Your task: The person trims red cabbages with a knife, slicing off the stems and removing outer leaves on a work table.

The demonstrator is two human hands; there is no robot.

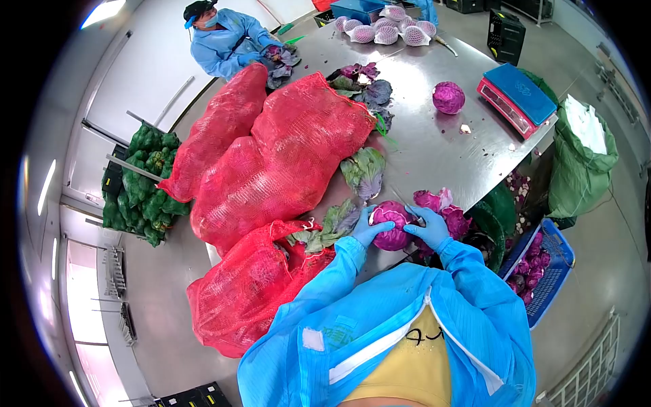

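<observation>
Cabbage [392, 226], purple-red and close to round, sits between the person's two gloved hands at the near edge of the metal table [420, 149], just in front of the blue jacket [386, 312]. Being so near a ball, it shows no clear long axis; if it runs longer one way, that cannot be told from above, and which way its stem end points cannot be made out either. Its skin is smooth and glossy, deep magenta with fine paler veins curving over the upper face. The left hand [369, 228] is clamped on its left side, thumb laid across the front and fingers round the far side. The right hand [432, 229] is at its right side, thumb against the skin; whether its fingers are closed on something cannot be told, and a thin greyish strip [400, 197] beside them is too small to name. Loose purple leaves [444, 207] lie just right of the cabbage, beyond the right hand, while a broad grey-green leaf [364, 174] lies farther up to the left, beside a big red mesh sack [291, 146].
</observation>
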